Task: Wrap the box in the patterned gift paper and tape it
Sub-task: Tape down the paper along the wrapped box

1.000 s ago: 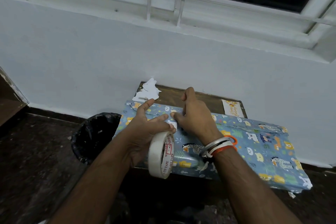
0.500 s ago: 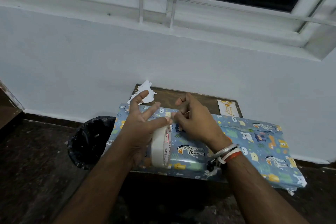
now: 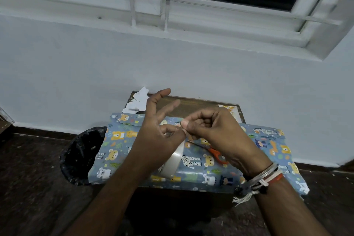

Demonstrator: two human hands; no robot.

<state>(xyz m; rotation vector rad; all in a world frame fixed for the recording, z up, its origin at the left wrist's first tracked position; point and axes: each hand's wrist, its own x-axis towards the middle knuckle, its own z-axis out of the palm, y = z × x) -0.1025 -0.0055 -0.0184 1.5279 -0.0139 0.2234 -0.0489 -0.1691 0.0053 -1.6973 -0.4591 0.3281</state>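
From the head camera, we look down on a person's two bare hands meeting over the box (image 3: 193, 178). The box lies flat on a small wooden counter (image 3: 201, 102) at the foot of a white wall, already covered in blue animal-print gift paper (image 3: 122, 140).

The left hand (image 3: 159, 140) carries the tape roll (image 3: 175, 159), which hangs edge-on under the palm. Its forefinger and middle finger stand straight toward 12 o'clock. We cannot see how the lower fingers hold the roll.

The right hand (image 3: 220, 136), with bangles (image 3: 266, 175) and threads at the wrist, has its grip clenched. Thumb and forefinger pinch the glossy tape end (image 3: 173, 129) just beside the left thumb.

Orange-handled scissors (image 3: 215, 154) rest on the paper at 6 o'clock of the right hand, partly hidden by it.

A black-lined bin (image 3: 80, 157) stands on the floor at 9 o'clock of the box. A torn white paper scrap (image 3: 138, 101) sits at the counter's 11 o'clock corner, and a small printed card (image 3: 229, 108) at its 1 o'clock corner.
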